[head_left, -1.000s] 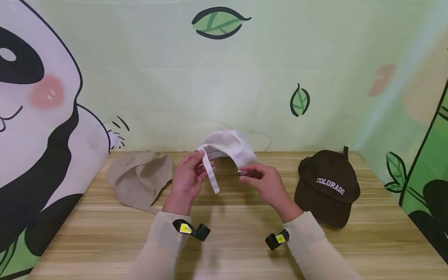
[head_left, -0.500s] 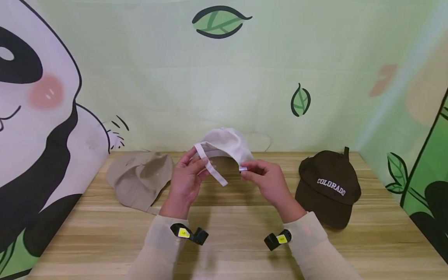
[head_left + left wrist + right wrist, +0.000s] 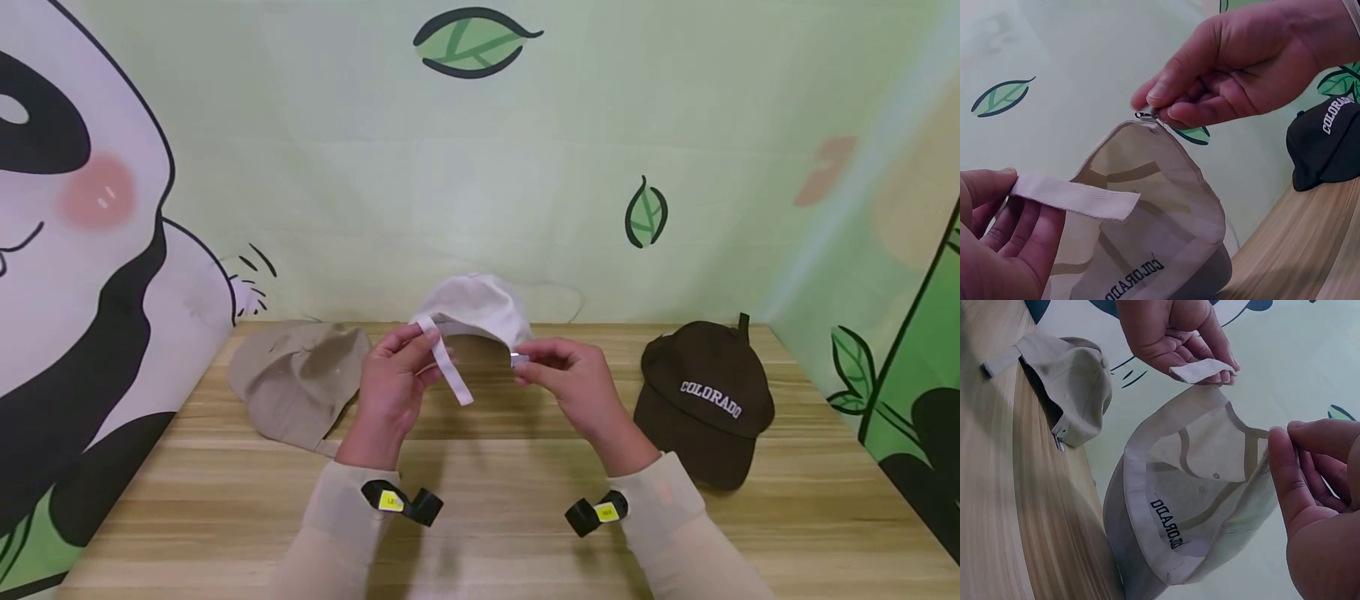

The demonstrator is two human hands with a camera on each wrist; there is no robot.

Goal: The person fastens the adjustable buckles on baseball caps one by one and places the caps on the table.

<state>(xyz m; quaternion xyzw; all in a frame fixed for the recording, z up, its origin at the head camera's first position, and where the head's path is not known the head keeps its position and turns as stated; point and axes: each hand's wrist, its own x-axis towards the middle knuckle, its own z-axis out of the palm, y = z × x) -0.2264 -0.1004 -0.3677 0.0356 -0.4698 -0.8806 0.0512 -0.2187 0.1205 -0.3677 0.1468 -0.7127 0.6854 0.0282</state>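
A white cap (image 3: 480,302) is held up between both hands, its back opening turned toward me. My left hand (image 3: 393,379) pinches the white strap (image 3: 452,372) near its base, and the strap's free end hangs down to the right. At the opposite side of the opening, my right hand (image 3: 573,383) pinches the small metal buckle (image 3: 517,359) between thumb and fingers. The left wrist view shows strap and buckle apart from each other. Inside the cap, the reversed dark stitching COLORADO (image 3: 1168,525) shows in the right wrist view.
On the wooden table (image 3: 480,533), a beige cap (image 3: 300,379) lies at the left. A dark brown cap (image 3: 703,400) with white COLORADO lettering stands at the right. A pale green cloth backdrop (image 3: 337,167) with a panda and leaves rises behind the table.
The cap has shifted slightly left in both hands. The left fingers have moved along the strap, whose loose end swung right and then back, now hanging lower.
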